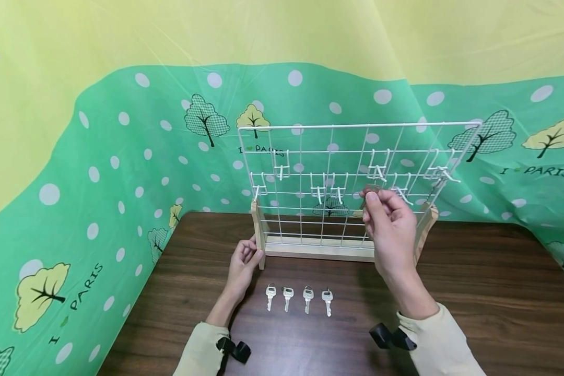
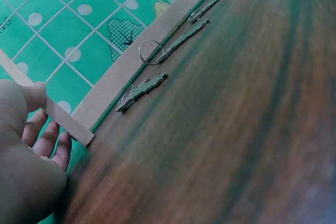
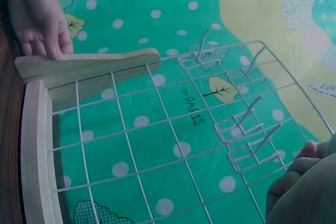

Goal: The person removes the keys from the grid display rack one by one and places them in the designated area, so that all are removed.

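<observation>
A white wire grid rack (image 1: 331, 126) stands upright on a wooden base, several white hooks (image 1: 318, 194) hung across it. My left hand (image 1: 241, 265) grips the left wooden side foot (image 1: 259, 230), thumb on one face and fingers on the other, as the left wrist view also shows. My right hand (image 1: 395, 230) is raised in front of the grid's right half, close to the hooks. Between its thumb and fingers it pinches a small reddish-brown thing (image 1: 372, 188), mostly hidden, whose kind I cannot tell. Several silver keys (image 1: 307, 298) with rings lie in a row before the base.
The rack stands on a dark wood-grain table (image 1: 192, 313). Behind and to the left hangs a green and yellow cloth (image 1: 122, 156) with dots and printed trees. The right wooden side foot (image 1: 427, 224) is partly behind my right hand.
</observation>
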Motion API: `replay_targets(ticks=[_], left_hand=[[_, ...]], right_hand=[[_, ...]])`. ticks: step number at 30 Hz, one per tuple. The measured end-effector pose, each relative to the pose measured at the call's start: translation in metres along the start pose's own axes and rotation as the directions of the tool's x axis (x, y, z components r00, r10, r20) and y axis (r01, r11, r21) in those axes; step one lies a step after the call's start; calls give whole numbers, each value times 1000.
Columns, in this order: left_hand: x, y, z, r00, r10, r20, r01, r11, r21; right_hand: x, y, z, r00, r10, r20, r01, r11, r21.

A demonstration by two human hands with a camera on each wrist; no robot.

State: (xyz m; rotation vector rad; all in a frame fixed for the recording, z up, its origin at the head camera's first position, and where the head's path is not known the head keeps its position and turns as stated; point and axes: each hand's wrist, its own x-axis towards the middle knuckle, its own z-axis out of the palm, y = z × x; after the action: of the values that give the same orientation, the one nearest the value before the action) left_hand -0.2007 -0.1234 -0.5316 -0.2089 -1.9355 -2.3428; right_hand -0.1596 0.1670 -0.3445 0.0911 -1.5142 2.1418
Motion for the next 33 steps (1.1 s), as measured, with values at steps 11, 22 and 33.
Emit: replay_targets(ticks=[11, 22, 33], left_hand=[[0, -1, -2, 1000, 14, 2, -14, 1000, 11], [0, -1, -1, 1000, 8, 6, -8, 1000, 12], [-1, 0, 0, 1000, -2, 2, 2, 1000, -8]], right_hand=[[-1, -6, -1, 995, -104, -4, 104, 994, -38], [-1, -15, -3, 987, -159, -22, 157, 984, -85], [-6, -21, -4, 990, -140, -13, 140, 990, 4]])
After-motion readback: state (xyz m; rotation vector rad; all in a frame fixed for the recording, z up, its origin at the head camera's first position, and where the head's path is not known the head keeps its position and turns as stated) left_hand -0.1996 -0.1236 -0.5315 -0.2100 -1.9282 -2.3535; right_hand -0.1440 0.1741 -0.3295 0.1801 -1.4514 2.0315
